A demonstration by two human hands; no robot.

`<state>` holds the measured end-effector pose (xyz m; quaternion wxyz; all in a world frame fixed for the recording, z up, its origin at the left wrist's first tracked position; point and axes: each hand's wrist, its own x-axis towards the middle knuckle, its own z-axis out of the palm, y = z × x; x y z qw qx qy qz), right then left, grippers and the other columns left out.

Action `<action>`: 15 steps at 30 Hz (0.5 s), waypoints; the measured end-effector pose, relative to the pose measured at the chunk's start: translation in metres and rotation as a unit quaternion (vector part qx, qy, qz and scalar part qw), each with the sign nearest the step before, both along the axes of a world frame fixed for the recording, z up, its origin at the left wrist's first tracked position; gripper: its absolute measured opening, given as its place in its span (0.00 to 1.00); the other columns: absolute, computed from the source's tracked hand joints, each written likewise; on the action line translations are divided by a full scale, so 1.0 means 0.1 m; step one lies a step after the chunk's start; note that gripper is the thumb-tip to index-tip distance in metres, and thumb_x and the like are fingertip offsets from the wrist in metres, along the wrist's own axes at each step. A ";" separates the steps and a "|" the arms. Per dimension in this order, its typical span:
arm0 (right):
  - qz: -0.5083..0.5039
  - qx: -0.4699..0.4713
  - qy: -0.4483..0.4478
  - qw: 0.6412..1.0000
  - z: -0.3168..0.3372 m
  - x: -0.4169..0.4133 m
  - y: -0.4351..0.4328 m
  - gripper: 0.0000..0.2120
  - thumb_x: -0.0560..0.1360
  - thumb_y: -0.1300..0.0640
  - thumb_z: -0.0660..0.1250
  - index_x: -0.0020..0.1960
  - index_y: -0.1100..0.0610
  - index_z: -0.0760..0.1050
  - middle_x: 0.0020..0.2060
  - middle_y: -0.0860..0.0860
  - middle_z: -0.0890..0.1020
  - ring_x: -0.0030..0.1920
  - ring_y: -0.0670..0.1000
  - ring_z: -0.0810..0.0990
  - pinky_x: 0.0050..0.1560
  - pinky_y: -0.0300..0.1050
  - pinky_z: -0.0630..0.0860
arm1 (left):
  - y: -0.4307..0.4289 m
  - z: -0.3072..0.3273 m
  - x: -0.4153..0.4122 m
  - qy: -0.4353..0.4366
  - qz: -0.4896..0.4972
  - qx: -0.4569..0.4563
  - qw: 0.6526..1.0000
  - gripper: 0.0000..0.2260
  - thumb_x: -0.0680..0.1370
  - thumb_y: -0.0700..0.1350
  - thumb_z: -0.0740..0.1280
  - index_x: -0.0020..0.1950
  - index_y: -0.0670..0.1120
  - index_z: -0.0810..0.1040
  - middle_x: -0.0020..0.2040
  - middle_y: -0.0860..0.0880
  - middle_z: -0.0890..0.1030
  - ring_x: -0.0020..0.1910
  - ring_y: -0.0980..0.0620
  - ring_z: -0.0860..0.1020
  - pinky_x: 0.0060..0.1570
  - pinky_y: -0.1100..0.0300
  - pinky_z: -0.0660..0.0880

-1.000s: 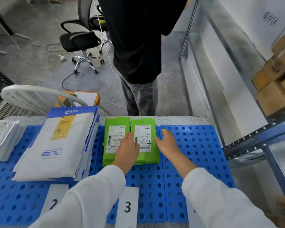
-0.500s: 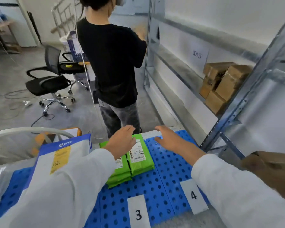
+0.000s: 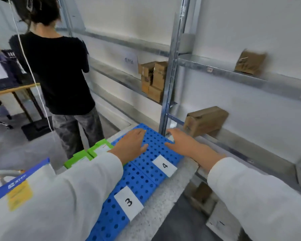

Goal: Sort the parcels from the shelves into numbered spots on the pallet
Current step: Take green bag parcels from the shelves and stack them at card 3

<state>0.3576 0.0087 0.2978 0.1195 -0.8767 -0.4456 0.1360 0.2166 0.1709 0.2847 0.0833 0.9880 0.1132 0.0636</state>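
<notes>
The blue perforated pallet (image 3: pixel 137 181) carries white labels 3 (image 3: pixel 128 202) and 4 (image 3: pixel 164 165). Two green parcels (image 3: pixel 96 150) lie side by side at spot 3, partly behind my left sleeve. My left hand (image 3: pixel 131 145) hovers flat above the pallet, fingers straight, holding nothing. My right hand (image 3: pixel 181 141) reaches with straight fingers towards a brown cardboard box (image 3: pixel 205 120) on the metal shelf, a short way from it. A white and blue mailer (image 3: pixel 19 185) lies further left on the pallet.
A person in a black shirt (image 3: pixel 56 72) stands beyond the pallet facing the shelving. Stacked brown boxes (image 3: pixel 153 80) sit behind a steel upright (image 3: pixel 170 75). One more box (image 3: pixel 250 62) stands on the upper shelf, and another box (image 3: pixel 200 197) below.
My view has swung right and up from the pallet towards the shelving. Both hands have left the green parcels, and my right hand now stretches towards the box on the shelf.
</notes>
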 end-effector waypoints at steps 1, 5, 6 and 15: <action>-0.020 0.002 -0.009 1.000 0.02 -0.01 -0.16 0.29 0.79 0.46 0.62 0.74 0.57 0.58 0.71 0.55 0.64 0.67 0.54 0.70 0.64 0.49 0.70 | -0.10 0.02 0.02 -0.001 -0.018 0.001 1.000 0.27 0.82 0.53 0.58 0.77 0.42 0.57 0.75 0.46 0.62 0.74 0.49 0.61 0.72 0.58 0.58; -0.093 0.021 -0.030 0.995 0.08 -0.15 -0.71 0.30 0.78 0.46 0.63 0.75 0.56 0.58 0.71 0.53 0.64 0.66 0.54 0.70 0.63 0.48 0.71 | -0.50 0.14 0.10 -0.027 -0.079 0.012 0.996 0.25 0.81 0.51 0.59 0.75 0.42 0.61 0.71 0.46 0.68 0.70 0.49 0.66 0.69 0.59 0.61; -0.108 0.024 -0.038 0.993 0.09 -0.19 -0.85 0.30 0.78 0.46 0.63 0.75 0.56 0.58 0.71 0.53 0.65 0.65 0.53 0.71 0.63 0.48 0.71 | -0.61 0.18 0.12 -0.040 -0.094 0.015 0.995 0.24 0.81 0.51 0.60 0.74 0.42 0.62 0.70 0.46 0.69 0.68 0.49 0.67 0.69 0.59 0.62; -0.236 0.060 -0.028 0.969 0.19 -0.88 -2.29 0.25 0.78 0.50 0.64 0.72 0.56 0.62 0.68 0.54 0.69 0.63 0.54 0.72 0.62 0.48 0.70 | -1.75 0.33 0.00 -0.061 -0.218 0.047 0.973 0.22 0.80 0.51 0.61 0.70 0.41 0.68 0.66 0.45 0.73 0.64 0.47 0.71 0.66 0.54 0.68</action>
